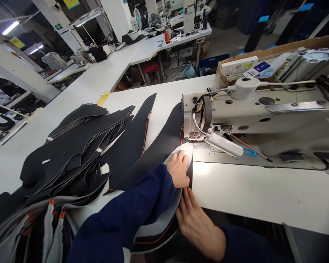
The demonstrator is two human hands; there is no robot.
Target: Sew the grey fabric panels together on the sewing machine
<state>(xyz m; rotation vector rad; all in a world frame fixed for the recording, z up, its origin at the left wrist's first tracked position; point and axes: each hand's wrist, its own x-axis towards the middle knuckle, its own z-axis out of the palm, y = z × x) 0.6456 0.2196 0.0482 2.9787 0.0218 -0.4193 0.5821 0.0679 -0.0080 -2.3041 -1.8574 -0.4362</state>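
A black fabric panel point(156, 149) with a grey underside and orange edging runs under the head of a sewing machine point(208, 113). A pale, light-coloured piece point(190, 150) lies on it by the needle area. My left hand point(178, 170) presses down on the pale piece, fingers lightly bent and thumb apart. Just below it, my right hand point(199, 224) holds the panel's near right edge, its fingers stretched along the top and its thumb hidden. The panel's near end curves down over the table edge.
Stacked black panels point(79, 142) cover the left of the white table point(263, 186). Another edged panel point(138, 131) lies between. Orange-tipped strips point(51, 219) hang at the lower left. Behind the machine stands a cardboard box point(222, 75). A white lamp point(224, 143) juts over the bed.
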